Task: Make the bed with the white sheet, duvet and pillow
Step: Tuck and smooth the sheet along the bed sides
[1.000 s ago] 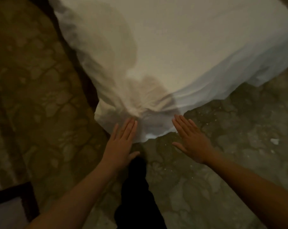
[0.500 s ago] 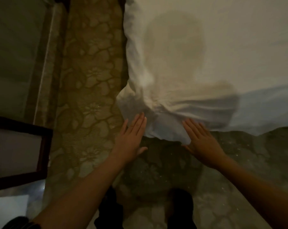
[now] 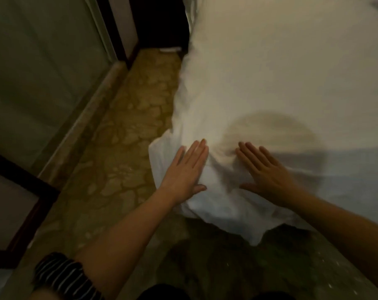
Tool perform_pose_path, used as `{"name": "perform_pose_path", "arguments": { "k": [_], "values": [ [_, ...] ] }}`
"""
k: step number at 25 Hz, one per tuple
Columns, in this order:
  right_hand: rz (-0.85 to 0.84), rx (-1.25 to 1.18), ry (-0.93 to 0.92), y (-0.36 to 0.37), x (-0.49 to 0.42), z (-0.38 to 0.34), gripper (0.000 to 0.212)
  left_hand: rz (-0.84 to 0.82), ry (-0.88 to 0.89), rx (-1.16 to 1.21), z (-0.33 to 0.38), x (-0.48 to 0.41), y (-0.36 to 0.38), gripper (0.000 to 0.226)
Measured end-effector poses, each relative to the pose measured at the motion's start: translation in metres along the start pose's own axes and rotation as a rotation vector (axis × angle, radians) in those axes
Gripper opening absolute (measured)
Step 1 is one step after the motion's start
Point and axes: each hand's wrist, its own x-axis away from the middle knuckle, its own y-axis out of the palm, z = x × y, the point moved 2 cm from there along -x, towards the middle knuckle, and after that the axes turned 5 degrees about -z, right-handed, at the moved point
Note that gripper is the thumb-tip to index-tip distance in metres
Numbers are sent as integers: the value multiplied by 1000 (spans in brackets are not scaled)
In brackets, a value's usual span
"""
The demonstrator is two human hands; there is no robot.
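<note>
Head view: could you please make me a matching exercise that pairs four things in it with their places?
1 left hand
2 right hand
3 striped sleeve
4 patterned floor

A bottom left of the picture
B flat on the white sheet, right of its corner
C below the sheet's hanging edge
D flat on the sheet, left of its corner

Pairs: 1-D, 2-B, 3-A, 4-C

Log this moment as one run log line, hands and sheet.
step: bed corner | left hand: flat on white sheet | right hand: flat on sheet | corner: wrinkled, hanging over patterned floor
</note>
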Motion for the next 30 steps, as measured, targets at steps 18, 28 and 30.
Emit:
{"name": "perform_pose_path", "arguments": {
  "k": [18, 28, 30],
  "values": [
    [269, 196, -202, 12, -47, 12, 79, 213, 89, 47, -33, -36, 42, 101],
    [185, 290, -151, 145, 25, -20, 95, 312, -150, -114, 24, -15, 138, 126],
    [264, 277, -166, 138, 32, -27, 94, 366, -62, -221, 31, -5, 129, 127]
  ]
}}
